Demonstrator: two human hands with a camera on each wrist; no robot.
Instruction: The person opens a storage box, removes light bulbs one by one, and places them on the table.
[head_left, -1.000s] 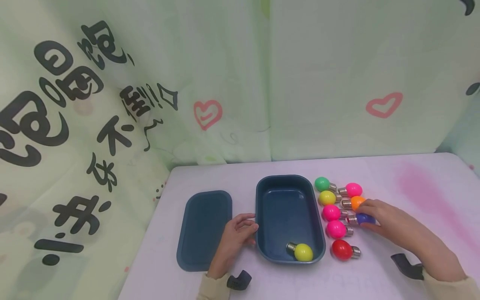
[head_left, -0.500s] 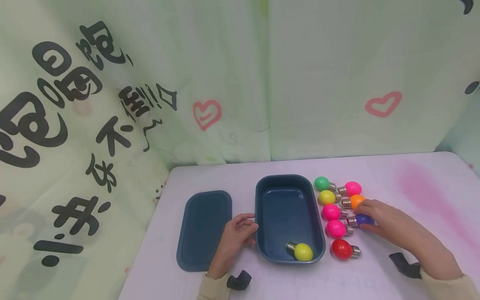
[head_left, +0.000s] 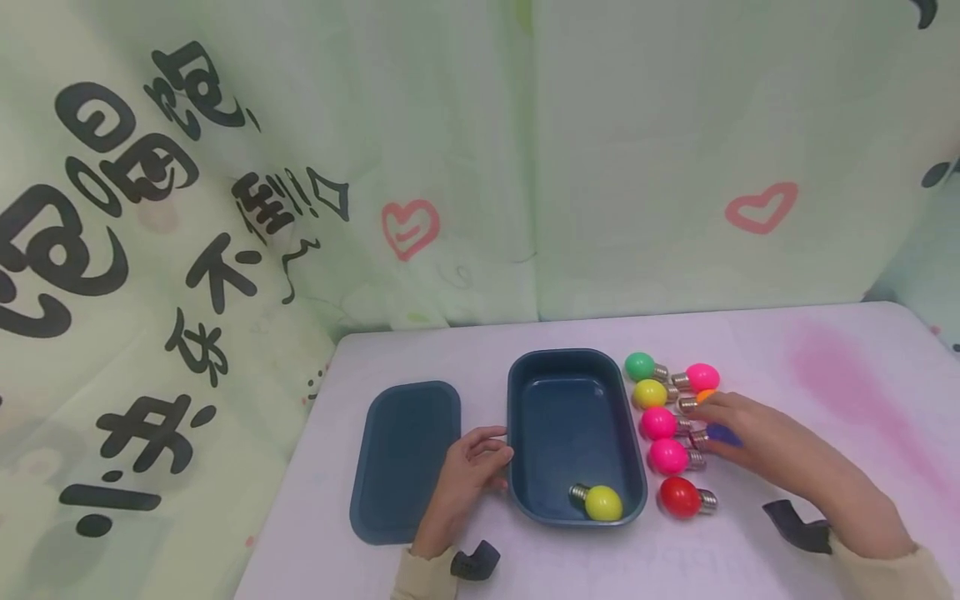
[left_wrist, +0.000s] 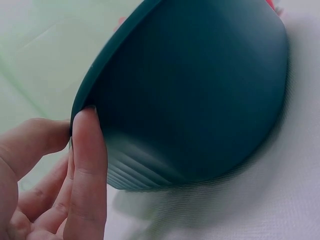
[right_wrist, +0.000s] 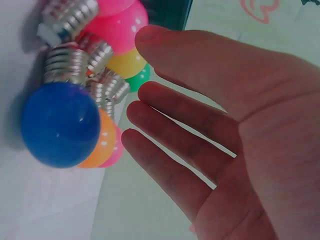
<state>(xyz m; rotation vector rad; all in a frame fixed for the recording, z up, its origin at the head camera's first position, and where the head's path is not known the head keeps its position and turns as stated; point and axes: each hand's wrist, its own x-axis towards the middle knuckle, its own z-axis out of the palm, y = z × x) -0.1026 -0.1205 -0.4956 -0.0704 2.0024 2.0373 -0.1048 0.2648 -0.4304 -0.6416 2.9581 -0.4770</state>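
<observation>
My left hand (head_left: 467,479) is at the left side of a dark blue plastic box (head_left: 512,392); in the left wrist view, thumb and finger pinch its rim (left_wrist: 82,92). A yellow light bulb (head_left: 603,503) lies inside the box, near its front right corner. To the right, my right hand (head_left: 765,433) hovers over a blue light bulb (head_left: 723,435) and partly covers an orange light bulb (head_left: 707,397). In the right wrist view its fingers are spread and hold nothing, and the blue bulb (right_wrist: 60,125) lies beside them on the table.
Beside the box lie a green bulb (head_left: 640,366), a yellow bulb (head_left: 649,393), pink bulbs (head_left: 658,422) and a red bulb (head_left: 678,497). A flat dark blue lid (head_left: 405,458) lies left of the box. A printed curtain (head_left: 630,167) hangs behind the table.
My right hand has shifted slightly left above the blue and orange bulbs, covering more of the orange one. The left hand stays at the box, and the view has drifted a little.
</observation>
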